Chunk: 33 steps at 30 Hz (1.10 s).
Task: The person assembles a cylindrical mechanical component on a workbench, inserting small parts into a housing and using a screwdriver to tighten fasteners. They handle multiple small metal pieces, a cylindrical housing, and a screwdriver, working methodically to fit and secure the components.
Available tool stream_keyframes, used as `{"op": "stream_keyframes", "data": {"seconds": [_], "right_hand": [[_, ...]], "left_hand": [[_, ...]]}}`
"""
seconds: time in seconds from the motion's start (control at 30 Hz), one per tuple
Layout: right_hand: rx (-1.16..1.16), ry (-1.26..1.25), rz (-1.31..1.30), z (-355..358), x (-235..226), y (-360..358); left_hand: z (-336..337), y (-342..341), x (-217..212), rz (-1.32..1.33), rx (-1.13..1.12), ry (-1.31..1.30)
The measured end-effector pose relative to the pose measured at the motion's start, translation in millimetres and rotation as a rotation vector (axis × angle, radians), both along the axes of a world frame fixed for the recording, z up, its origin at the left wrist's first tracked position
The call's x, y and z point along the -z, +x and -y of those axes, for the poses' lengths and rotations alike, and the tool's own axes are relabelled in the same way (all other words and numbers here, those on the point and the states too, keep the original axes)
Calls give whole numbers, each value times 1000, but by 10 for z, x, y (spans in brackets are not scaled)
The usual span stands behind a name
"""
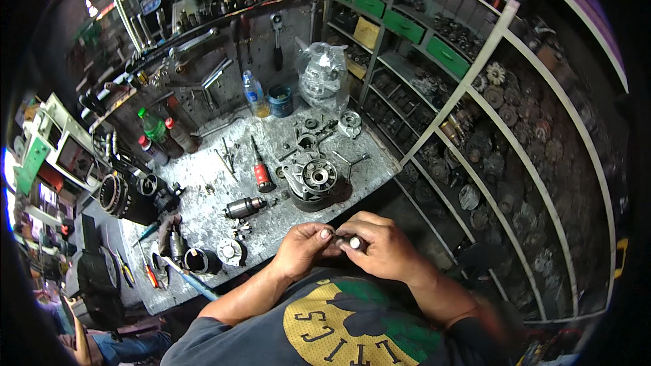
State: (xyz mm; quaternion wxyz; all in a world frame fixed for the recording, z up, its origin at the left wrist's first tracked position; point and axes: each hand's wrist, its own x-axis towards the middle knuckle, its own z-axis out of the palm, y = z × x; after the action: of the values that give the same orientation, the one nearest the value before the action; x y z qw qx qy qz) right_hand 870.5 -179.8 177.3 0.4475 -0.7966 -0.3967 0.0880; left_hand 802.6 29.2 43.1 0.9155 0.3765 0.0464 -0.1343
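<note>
Both forearms are coming up from the lower edge and angling in toward each other, the left one from about seven o'clock, the right from about five o'clock. The left hand (303,247) is sitting knuckles-up, fingers curled inward, thumb and fingertips pinching toward three o'clock. The right hand (383,247) is meeting it head-on, fingers bent and closing toward nine o'clock. The two sets of fingertips are touching, both wrists bending slightly inward, close before the chest.

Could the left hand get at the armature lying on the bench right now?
Probably not at once: the left hand is pinching a small metal part together with the right hand. The bench between it and the armature looks unobstructed.
</note>
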Motion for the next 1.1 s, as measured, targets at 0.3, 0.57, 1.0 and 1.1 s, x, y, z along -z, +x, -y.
{"op": "stream_keyframes", "data": {"seconds": [0.3,0.57,1.0,1.1], "right_hand": [[-248,93,-13,-403,221,1069],[-548,-98,75,-831,468,2341],[-872,-194,235,-1066,650,2718],[-863,-270,319,-1093,591,2669]], "left_hand": [[-68,519,-116,164,-350,136],[221,659,-273,104,-1016,1233],[302,782,-158,75,-869,1829],[235,760,-166,125,-837,1820]]}}
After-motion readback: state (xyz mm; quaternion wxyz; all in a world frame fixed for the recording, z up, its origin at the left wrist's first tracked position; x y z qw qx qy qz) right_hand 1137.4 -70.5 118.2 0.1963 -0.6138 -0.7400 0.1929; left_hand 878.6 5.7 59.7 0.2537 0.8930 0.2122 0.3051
